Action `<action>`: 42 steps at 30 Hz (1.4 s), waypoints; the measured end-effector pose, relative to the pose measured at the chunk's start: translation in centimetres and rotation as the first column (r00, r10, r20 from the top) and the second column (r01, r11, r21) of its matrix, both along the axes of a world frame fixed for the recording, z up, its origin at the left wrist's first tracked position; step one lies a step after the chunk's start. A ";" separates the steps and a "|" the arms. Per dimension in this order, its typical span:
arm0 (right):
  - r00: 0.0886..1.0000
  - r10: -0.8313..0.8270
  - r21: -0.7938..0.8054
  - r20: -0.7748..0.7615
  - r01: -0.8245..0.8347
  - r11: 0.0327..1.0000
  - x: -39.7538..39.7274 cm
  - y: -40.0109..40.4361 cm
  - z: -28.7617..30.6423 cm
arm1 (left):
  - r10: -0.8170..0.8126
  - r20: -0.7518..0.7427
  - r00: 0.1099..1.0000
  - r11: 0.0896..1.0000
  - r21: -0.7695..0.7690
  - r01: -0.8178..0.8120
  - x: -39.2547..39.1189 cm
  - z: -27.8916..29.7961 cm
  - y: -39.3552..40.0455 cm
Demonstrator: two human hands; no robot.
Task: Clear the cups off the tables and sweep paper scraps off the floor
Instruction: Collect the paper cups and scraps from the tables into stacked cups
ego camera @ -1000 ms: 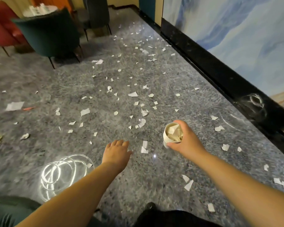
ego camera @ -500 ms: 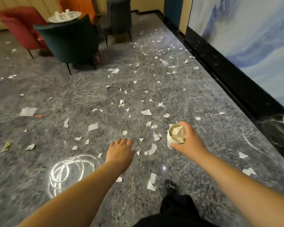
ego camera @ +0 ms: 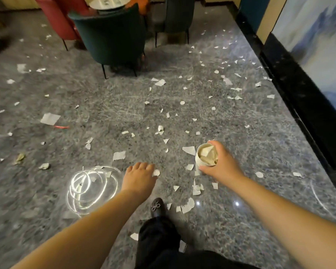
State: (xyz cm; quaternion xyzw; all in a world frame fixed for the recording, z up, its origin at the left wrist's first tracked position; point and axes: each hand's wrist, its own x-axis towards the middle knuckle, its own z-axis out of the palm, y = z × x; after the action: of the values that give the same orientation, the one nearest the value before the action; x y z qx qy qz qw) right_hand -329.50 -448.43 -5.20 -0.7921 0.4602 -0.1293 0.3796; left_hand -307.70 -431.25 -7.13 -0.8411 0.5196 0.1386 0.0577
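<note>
My right hand [ego camera: 222, 166] grips a white paper cup [ego camera: 206, 156] stuffed with crumpled paper, held upright above the floor. My left hand [ego camera: 139, 176] hangs out in front with relaxed fingers and holds nothing. White paper scraps [ego camera: 119, 155] lie scattered over the grey speckled floor [ego camera: 109, 113], densest ahead and to the right. A round white table [ego camera: 110, 2] at the far top carries small cups, too blurred to tell apart.
A dark green chair [ego camera: 113, 35], a red chair [ego camera: 56, 18] and a grey chair [ego camera: 179, 14] ring the table. A black skirting [ego camera: 299, 90] runs along the right wall. My black shoe [ego camera: 157, 207] steps forward. A lamp reflection [ego camera: 91, 187] glares on the floor.
I have walked forward: the chairs and table came nearer and the scraps slid toward me. My shoe came into view. Both hands kept their pose, cup still held.
</note>
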 end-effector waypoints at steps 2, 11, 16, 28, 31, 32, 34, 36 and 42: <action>0.999 0.011 0.025 0.037 -0.012 1.000 3.6 -3.0 -0.2 | 0.014 0.001 1.000 1.000 0.006 -0.014 3.4 -0.3 -2.8; 0.997 -0.015 0.016 0.070 0.014 1.000 19.6 -17.2 1.0 | 0.014 -0.008 1.000 1.000 -0.019 -0.014 19.8 0.1 -18.7; 0.995 -0.060 0.045 0.078 0.057 0.997 24.2 -23.7 0.8 | -0.009 0.003 1.000 1.000 -0.006 0.009 26.4 0.9 -26.5; 0.995 -0.045 0.069 0.086 0.039 0.997 35.2 -49.2 -1.2 | -0.032 -0.006 0.999 0.999 0.022 0.032 35.6 -0.6 -52.1; 0.999 -0.006 0.057 0.051 0.004 0.998 37.3 -56.7 -0.4 | -0.008 -0.034 0.999 1.000 0.015 0.008 37.3 0.3 -59.4; 0.999 0.000 0.053 0.045 -0.002 0.999 38.1 -59.1 0.1 | -0.003 -0.039 0.999 1.000 0.004 0.003 37.7 0.7 -61.6; 0.999 0.012 0.040 0.037 -0.013 0.999 39.6 -63.5 1.0 | -0.010 -0.038 0.999 1.000 -0.010 0.009 38.8 1.4 -65.9; 0.999 0.027 0.032 0.042 -0.028 0.999 41.3 -67.3 1.6 | -0.026 -0.033 0.999 0.999 -0.022 0.025 40.0 1.9 -69.6; 0.999 0.039 0.008 0.025 -0.039 0.999 47.1 -76.2 1.8 | -0.035 -0.020 0.999 0.999 0.012 0.035 45.0 2.2 -78.2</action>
State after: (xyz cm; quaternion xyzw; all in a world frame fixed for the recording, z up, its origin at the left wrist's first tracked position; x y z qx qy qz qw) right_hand -282.45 -524.64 -3.37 -0.7977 0.4403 -0.1296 0.3910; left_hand -262.67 -509.42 -4.96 -0.8301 0.5339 0.1493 0.0601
